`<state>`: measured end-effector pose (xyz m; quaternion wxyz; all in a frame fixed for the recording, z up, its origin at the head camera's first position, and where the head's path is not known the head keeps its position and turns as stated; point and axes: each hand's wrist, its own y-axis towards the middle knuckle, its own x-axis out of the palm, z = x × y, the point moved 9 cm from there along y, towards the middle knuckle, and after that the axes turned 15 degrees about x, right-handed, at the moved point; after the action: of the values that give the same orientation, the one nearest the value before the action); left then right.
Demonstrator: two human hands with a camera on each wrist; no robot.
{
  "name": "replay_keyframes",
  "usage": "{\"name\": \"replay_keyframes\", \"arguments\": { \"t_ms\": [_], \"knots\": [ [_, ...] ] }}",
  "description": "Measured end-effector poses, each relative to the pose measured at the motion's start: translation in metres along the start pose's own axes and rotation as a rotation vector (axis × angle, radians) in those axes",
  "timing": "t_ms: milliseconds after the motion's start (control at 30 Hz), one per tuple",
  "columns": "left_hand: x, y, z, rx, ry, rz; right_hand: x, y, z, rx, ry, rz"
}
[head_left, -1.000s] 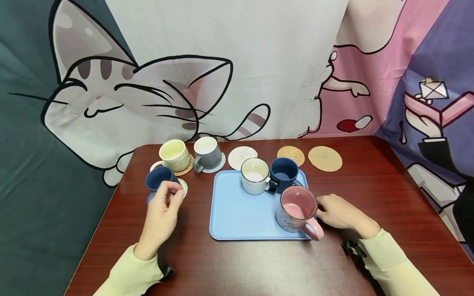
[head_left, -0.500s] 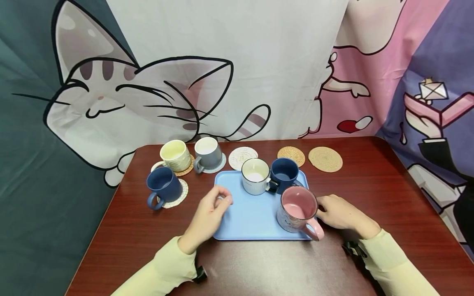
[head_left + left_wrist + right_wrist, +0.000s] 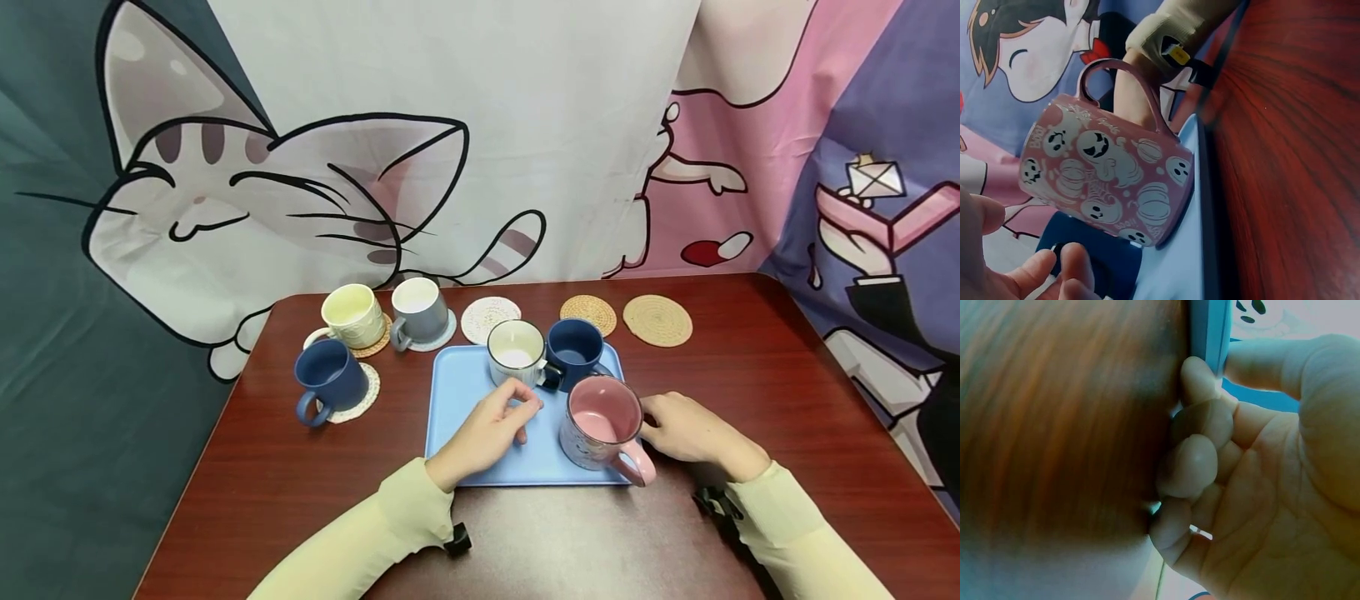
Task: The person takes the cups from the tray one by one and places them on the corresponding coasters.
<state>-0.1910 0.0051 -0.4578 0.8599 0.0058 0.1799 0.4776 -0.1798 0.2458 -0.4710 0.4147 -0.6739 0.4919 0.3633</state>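
My left hand (image 3: 487,433) hovers over the blue tray (image 3: 450,383), fingers loosely bent and holding nothing, just in front of a white mug (image 3: 516,350) with a dark handle. Beside that mug stand a navy mug (image 3: 573,346) and, closer to me, a pink mug (image 3: 600,421). Ghosts and pumpkins decorate the pink mug (image 3: 1107,175) in the left wrist view. At the tray's right side, my right hand (image 3: 690,429) pinches the rim; the right wrist view has thumb and forefinger on the tray edge (image 3: 1210,337).
Left of the tray, another navy mug (image 3: 330,379) sits partly off a white coaster (image 3: 366,396). A cream mug (image 3: 354,317) and a grey mug (image 3: 420,317) stand on coasters behind. A white coaster (image 3: 487,321) and two woven coasters (image 3: 588,315) line the back.
My left hand has moved away from the left navy mug, rightward to above the tray. That mug stays on its coaster's edge. The right hand keeps its place.
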Motion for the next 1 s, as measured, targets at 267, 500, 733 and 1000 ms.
{"name": "replay_keyframes", "arguments": {
  "t_ms": [267, 500, 733, 1000],
  "knots": [
    [0.014, 0.011, -0.006, -0.007, 0.049, -0.082, -0.001, 0.000, -0.001, -0.004, -0.008, 0.004],
    [0.021, 0.013, -0.006, 0.001, 0.065, -0.122, -0.001, 0.000, 0.000, 0.003, -0.012, 0.004],
    [0.026, 0.017, 0.003, 0.080, 0.131, -0.155, 0.000, 0.001, -0.001, -0.010, -0.006, 0.013],
    [0.028, 0.019, 0.005, 0.114, 0.192, -0.172, -0.002, -0.001, -0.003, -0.013, -0.005, 0.014]
  ]
}}
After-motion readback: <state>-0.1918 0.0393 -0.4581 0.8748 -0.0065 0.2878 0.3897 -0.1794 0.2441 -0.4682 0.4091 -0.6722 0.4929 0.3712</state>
